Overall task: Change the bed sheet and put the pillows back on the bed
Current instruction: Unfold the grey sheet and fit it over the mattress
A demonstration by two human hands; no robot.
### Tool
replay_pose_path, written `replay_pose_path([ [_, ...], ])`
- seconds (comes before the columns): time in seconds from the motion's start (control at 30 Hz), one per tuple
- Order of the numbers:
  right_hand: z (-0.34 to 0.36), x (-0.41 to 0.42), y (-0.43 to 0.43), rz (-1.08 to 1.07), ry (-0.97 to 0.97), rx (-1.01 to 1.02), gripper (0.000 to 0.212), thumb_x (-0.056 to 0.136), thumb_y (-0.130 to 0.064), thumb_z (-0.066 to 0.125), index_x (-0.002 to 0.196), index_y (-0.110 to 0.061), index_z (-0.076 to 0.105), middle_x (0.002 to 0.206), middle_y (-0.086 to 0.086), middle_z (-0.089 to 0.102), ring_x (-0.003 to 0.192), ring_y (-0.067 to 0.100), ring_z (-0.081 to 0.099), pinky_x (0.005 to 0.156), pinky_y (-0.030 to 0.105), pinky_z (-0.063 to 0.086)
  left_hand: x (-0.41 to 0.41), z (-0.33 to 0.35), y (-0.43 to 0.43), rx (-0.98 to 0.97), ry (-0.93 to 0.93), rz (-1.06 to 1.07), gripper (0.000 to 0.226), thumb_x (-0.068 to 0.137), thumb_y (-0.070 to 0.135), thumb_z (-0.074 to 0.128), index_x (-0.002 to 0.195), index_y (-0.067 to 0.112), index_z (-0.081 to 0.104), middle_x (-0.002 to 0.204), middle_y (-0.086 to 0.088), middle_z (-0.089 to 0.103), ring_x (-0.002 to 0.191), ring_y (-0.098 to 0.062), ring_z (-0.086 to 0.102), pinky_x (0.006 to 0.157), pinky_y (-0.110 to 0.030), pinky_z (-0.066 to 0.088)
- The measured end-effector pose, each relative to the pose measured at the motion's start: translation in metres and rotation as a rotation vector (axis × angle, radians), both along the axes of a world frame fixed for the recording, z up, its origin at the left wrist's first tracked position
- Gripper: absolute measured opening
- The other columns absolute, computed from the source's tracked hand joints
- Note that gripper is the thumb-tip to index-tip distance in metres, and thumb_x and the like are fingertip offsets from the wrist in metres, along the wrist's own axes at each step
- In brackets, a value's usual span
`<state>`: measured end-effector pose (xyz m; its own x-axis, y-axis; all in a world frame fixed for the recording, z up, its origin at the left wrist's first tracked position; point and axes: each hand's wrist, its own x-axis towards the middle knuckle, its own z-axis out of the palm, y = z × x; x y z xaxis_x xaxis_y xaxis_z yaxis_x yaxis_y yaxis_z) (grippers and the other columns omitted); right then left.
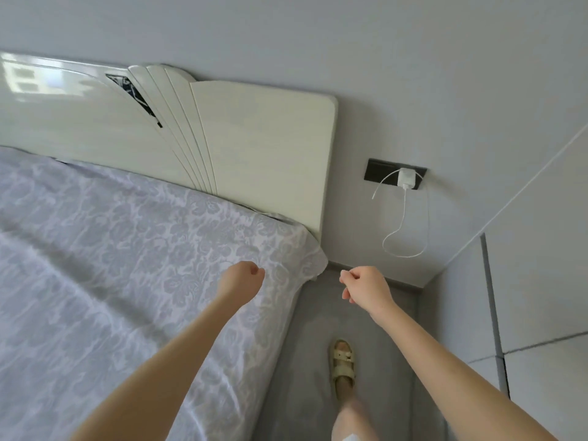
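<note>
My left hand (243, 276) is curled into a fist just above the patterned bed sheet (127, 249), holding nothing that I can see. My right hand (362, 286) hangs likewise curled and empty over the grey floor (318, 319), just off the mattress edge. The sheet corner (313, 259) at the headboard (261, 148) lies just beyond and between the two fists, with the bed's side edge running from it back toward my sandalled foot (343, 361); no pillows are in view, and a charger (407, 179) is plugged into the wall beyond.
</note>
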<state>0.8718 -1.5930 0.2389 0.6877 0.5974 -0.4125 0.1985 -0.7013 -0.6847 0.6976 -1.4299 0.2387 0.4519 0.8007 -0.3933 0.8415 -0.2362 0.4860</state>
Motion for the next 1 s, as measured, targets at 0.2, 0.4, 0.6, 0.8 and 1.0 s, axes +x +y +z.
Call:
replay_pose_path([
  [0.2,-0.077,0.093,0.116,0.120,0.116,-0.156,0.042,0.097,-0.030,0.044,0.066,-0.009,0.060,0.067,0.004,0.069,0.056,0.016,0.056,0.060,0.028,0.046,0.071,-0.065,0.072,-0.122,0.058,0.226,0.029,0.096,0.023,0.044,0.071,0.009,0.041,0.059,-0.001,0.035,0.050,-0.013,0.030,0.049,-0.024,0.024],
  [0.4,-0.171,0.127,0.203,0.104,0.308,-0.279,0.038,0.097,-0.035,0.046,0.070,-0.010,0.055,0.068,0.006,0.062,0.062,0.022,0.055,0.055,0.028,0.040,0.106,-0.144,0.122,-0.198,0.077,0.408,0.033,0.095,0.016,0.044,0.064,0.010,0.033,0.055,0.000,0.030,0.049,-0.013,0.026,0.049,-0.025,0.022],
  [0.6,-0.263,0.126,0.274,0.094,0.399,-0.312,0.044,0.092,-0.046,0.053,0.068,-0.011,0.043,0.070,0.008,0.050,0.067,0.025,0.053,0.061,0.034,0.046,0.125,-0.221,0.168,-0.216,0.073,0.486,0.032,0.095,0.018,0.043,0.065,0.010,0.034,0.056,-0.001,0.032,0.052,-0.015,0.029,0.051,-0.027,0.024],
  [0.8,-0.318,0.112,0.286,0.137,0.096,-0.284,0.046,0.097,-0.026,0.049,0.054,-0.011,0.039,0.055,0.006,0.047,0.054,0.025,0.047,0.045,0.027,0.027,0.127,-0.260,0.194,-0.200,0.098,0.497,0.025,0.096,0.021,0.043,0.074,0.010,0.050,0.063,-0.001,0.049,0.055,-0.014,0.041,0.051,-0.026,0.032],
  [1.0,-0.305,0.119,0.285,0.425,-0.151,-0.386,0.041,0.092,-0.009,0.042,0.054,-0.011,0.029,0.054,0.002,0.031,0.052,0.018,0.030,0.046,0.032,0.017,0.127,-0.267,0.207,-0.177,0.114,0.364,0.018,0.097,0.021,0.046,0.095,0.010,0.060,0.068,0.003,0.055,0.058,-0.012,0.048,0.053,-0.025,0.038],
])
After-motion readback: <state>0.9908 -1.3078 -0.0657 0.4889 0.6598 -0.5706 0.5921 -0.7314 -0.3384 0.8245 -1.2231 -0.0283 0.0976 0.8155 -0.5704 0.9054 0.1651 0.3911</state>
